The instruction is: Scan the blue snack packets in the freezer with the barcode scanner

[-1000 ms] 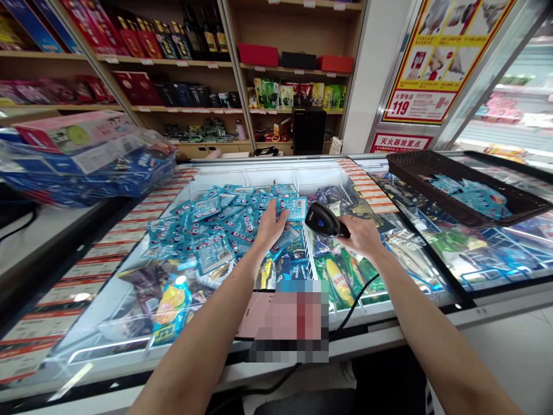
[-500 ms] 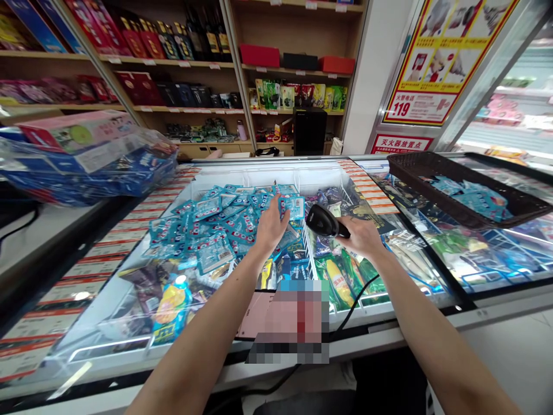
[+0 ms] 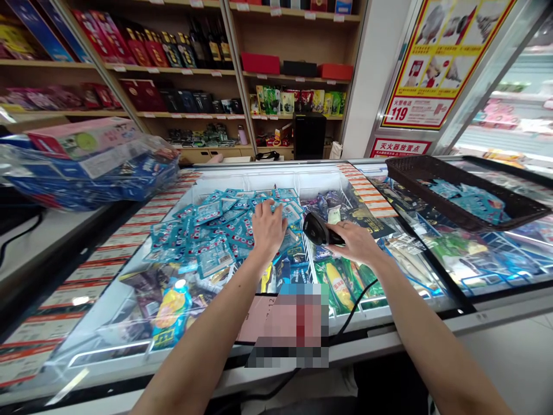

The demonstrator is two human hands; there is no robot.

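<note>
In the head view, many small blue packets point(image 3: 216, 256) lie in a loose pile on the freezer's glass top point(image 3: 121, 323). My left hand point(image 3: 268, 227) rests over the right part of this pile, palm down with its fingers apart and slightly bent. Beside its fingertips is a blue packet point(image 3: 292, 211) lying flat. My right hand point(image 3: 356, 245) grips a black handheld barcode scanner point(image 3: 317, 229) by its handle, with the head pointing left toward the packets. From the scanner a black cable point(image 3: 359, 300) hangs down to the front edge.
A brown plastic basket point(image 3: 432, 190) holding more blue packets stands at the right. Plastic-wrapped boxes point(image 3: 95, 164) are stacked at the left. Frozen bags, including a corn bag point(image 3: 339, 285), lie under the glass. Stocked shelves point(image 3: 181, 69) line the back wall.
My left hand's fingers have come down and spread over the packets, from an outstretched pose. The packet by them has turned and tilted. The scanner has dipped slightly and shifted left.
</note>
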